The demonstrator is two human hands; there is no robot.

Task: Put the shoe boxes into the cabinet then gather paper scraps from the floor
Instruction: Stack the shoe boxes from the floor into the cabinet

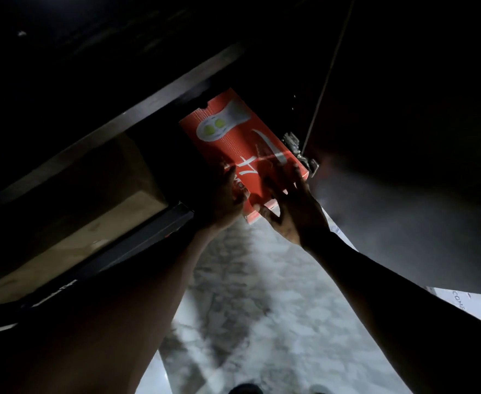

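Head view is very dark, so I'm reading this with some caution. I'm watching both hands working a red cardboard shoe box with a white insole graphic on its lid point(242, 143) into the dark cabinet point(119, 120). The box is sitting tilted, far end already under the cabinet's dark shelf edge, near end sticking out over the pale marbled floor point(247, 294).

The left hand point(219, 203) is cupping the box's near left side, fingers curled against it. The right hand point(290, 206) is lying on the lid and near corner, fingers point(296, 172) spread flat and pressing rather than pinching. So both are bearing on the box; neither is closed around it.

Progress, as I'm judging it: box stage is under way, not finished. A brown cardboard box point(91, 194) is already sitting inside the cabinet to the left, with a dark flat box point(136, 240) lying just in front of it. A metal door hinge point(299, 152) is showing just beside the red box's right edge, so I'm expecting a tight clearance there.

Remaining: pushing this box fully home, then dealing with the white box with red print point(461, 305) at the right edge, which looks like another shoe box outside the cabinet. Scrap gathering isn't started as far as I can tell; I'm not seeing any paper scraps on the visible floor.
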